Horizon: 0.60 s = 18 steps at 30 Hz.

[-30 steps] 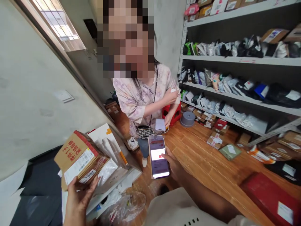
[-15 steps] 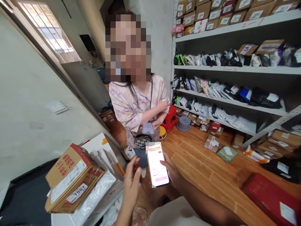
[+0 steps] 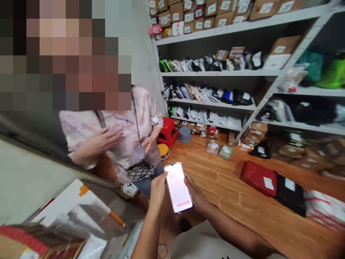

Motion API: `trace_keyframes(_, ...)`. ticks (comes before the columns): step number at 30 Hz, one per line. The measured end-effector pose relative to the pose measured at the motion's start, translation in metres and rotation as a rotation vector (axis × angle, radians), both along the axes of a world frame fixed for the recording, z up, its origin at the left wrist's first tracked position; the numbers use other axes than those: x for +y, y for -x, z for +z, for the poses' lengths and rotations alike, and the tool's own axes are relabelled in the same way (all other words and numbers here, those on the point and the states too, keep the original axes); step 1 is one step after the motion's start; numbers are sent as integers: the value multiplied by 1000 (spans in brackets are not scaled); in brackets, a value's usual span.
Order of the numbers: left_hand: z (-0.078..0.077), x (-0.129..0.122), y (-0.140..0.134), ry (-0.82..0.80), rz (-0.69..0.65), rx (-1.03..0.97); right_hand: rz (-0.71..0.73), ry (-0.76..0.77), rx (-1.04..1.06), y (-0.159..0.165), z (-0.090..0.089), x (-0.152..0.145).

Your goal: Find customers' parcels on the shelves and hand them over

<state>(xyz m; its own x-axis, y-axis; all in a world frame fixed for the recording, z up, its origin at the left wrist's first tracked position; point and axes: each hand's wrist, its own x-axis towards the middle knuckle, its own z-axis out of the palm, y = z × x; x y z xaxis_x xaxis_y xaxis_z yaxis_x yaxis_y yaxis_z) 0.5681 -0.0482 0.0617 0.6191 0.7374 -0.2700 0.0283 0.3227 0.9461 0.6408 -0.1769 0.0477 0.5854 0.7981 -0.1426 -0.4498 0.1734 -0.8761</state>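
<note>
A smartphone (image 3: 178, 192) with a bright white and pink screen is held upright in front of my body. My right hand (image 3: 196, 192) is closed around its right edge, the thumb lying along the side of the screen. At the opposite edge, my left hand (image 3: 158, 187) grips the phone, its thumb at the upper left of the display. The fingers behind the phone are hidden. Facing me close by stands a person in a pale floral top (image 3: 121, 140), one hand (image 3: 106, 140) raised to the chest and a small patterned bag (image 3: 140, 172) at the waist.
Shelves (image 3: 221, 73) full of labelled parcels line the far wall. A red stool (image 3: 167, 131), a yellow stool (image 3: 163, 151) and a grey stool (image 3: 184, 134) stand near them. On the wooden floor lie a red package (image 3: 258, 177) and a black package (image 3: 291, 192). A cardboard box (image 3: 21, 242) is at lower left.
My left hand has moved from open beside the phone onto its left edge. The phone's screen content has changed. My view has turned right, and the person is nearer with one hand raised.
</note>
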Motion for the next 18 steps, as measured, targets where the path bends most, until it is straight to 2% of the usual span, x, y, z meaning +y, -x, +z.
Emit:
trace_keyframes(6,-21,-25,-63,76,-169,-35,-174,22,-2,-41,2,-46)
trace_keyframes(11,-15,-72,-124,122,-256,-16,-304,2,90,-89,1,-91)
trace_keyframes(13,-22,-96,-151,158,-296,-16,-362,-24,126,-111,-2,-118)
trace_keyframes(15,-43,-125,-180,200,-299,55,-408,-60,187,-135,-6,-154)
trace_keyframes(18,-96,-182,-222,155,-408,316,-442,-107,302,-172,-12,-231)
